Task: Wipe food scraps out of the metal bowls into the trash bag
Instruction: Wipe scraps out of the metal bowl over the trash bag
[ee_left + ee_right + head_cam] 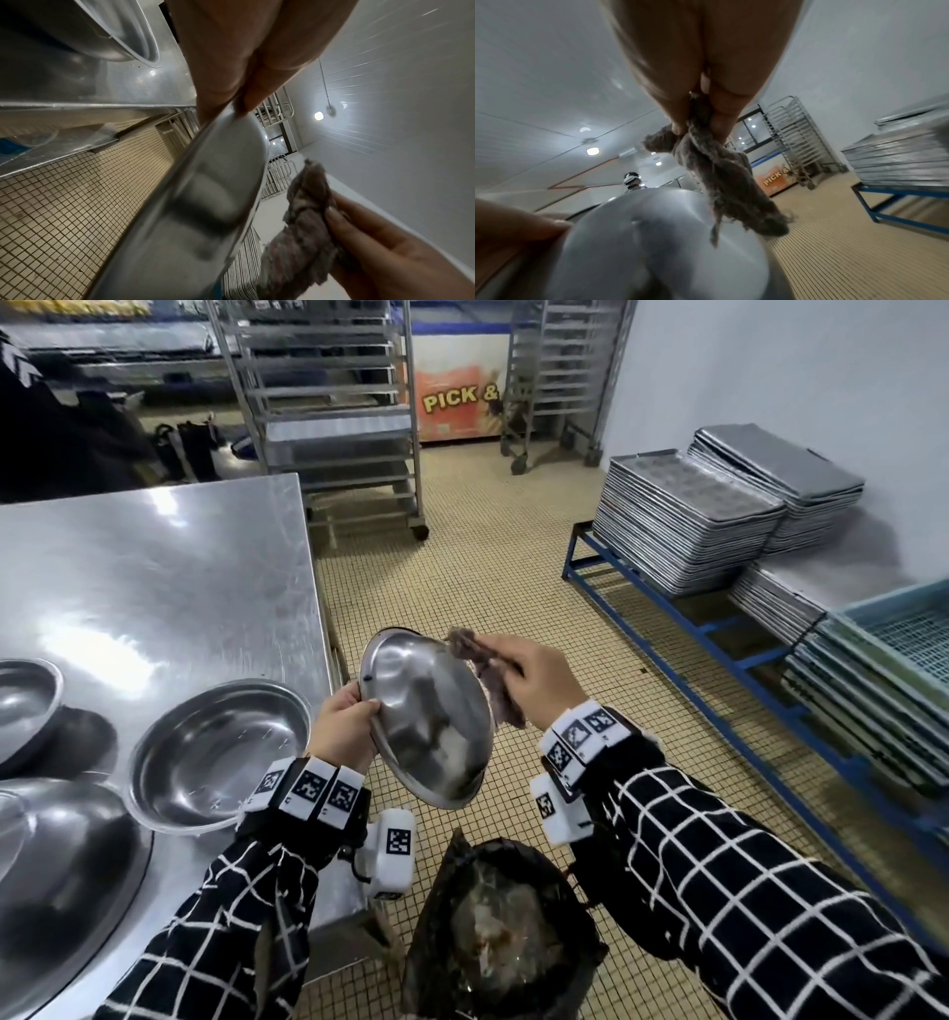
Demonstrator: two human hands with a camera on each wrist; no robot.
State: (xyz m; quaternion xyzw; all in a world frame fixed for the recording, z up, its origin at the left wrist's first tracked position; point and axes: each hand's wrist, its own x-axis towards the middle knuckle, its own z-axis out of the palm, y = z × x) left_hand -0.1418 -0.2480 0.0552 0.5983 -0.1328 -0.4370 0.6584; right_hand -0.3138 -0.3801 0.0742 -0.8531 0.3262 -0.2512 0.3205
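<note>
The metal bowl [429, 719] is tilted steeply on edge above the trash bag [500, 932], off the worktop's [154, 567] right edge, hollow facing right. The left hand [341, 729] pinches its left rim. The right hand [539, 683] clutches a rag [464, 645] at the upper rim.

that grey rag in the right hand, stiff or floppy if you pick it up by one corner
Probably floppy: the frayed grey-brown cloth rag droops in twisted folds below the right hand, whose grip pinches it. It likely weighs little, since a fingertip pinch carries it. Its loose threads might snag on the rim of the tilted shiny metal bowl.
</note>
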